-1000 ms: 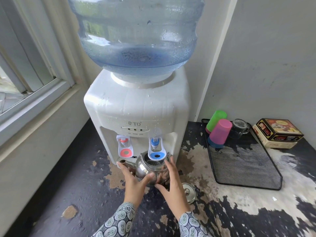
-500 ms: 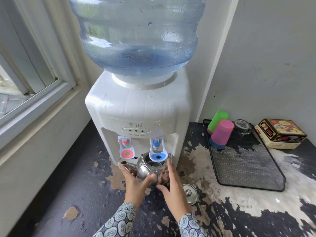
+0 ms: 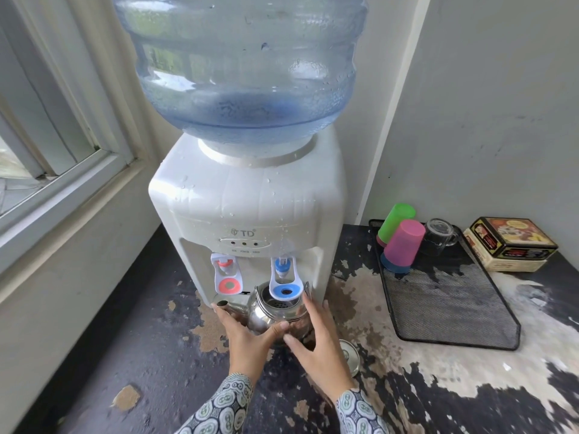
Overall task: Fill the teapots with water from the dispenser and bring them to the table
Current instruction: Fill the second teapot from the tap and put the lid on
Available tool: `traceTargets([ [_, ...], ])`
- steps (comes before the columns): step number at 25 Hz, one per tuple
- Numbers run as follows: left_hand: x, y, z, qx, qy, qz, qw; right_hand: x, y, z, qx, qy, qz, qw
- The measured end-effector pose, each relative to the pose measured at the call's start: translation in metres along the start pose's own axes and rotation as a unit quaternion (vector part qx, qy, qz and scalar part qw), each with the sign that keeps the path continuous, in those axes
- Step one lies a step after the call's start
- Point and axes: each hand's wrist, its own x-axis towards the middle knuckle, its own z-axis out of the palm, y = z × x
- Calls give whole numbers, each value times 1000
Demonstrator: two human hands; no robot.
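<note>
The left hand (image 3: 247,335) cups the near-left flank of the small polished steel teapot (image 3: 275,311), its fingers reaching up beside the spout base and its thumb pressed across the belly; the right hand (image 3: 316,336) mirrors it on the near-right flank, fingers lying up the side and thumb pointing inward, so the two thumbs nearly meet at the front. Both hands hold the pot between them, neither wrapped fully round it. The teapot sits lidless at the foot of the white tabletop water dispenser (image 3: 247,214), its open mouth directly below the blue cold-water tap (image 3: 285,281), while its stubby spout (image 3: 227,306) points left, under the red hot-water tap (image 3: 226,277). So the pot's long axis runs left to right across the hands, and the blue lever stands just above and behind the right hand's fingertips, which makes that hand the likelier one to press it. The round steel lid (image 3: 349,355) lies on the worn black counter (image 3: 438,386) just right of the right wrist. Filling appears not yet under way; no stream shows.
</note>
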Motion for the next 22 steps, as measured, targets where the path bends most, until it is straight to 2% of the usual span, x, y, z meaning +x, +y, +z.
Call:
traceTargets([
  [3, 1, 0, -1, 4, 4, 1, 1000, 6, -19, -12, 34, 90, -14, 995],
  [5, 2, 0, -2, 3, 2, -1, 1000, 14, -36, -20, 86, 121, -5, 989],
  [7, 2, -1, -3, 0, 1, 0, 1000, 22, -51, -29, 116, 106, 3, 988],
  [16, 0, 4, -1, -7, 6, 3, 1000, 41, -68, -48, 107, -6, 44, 993],
  [22, 1, 0, -1, -8, 9, 4, 1000, 33, -66, -37, 150, 11, 66, 986],
])
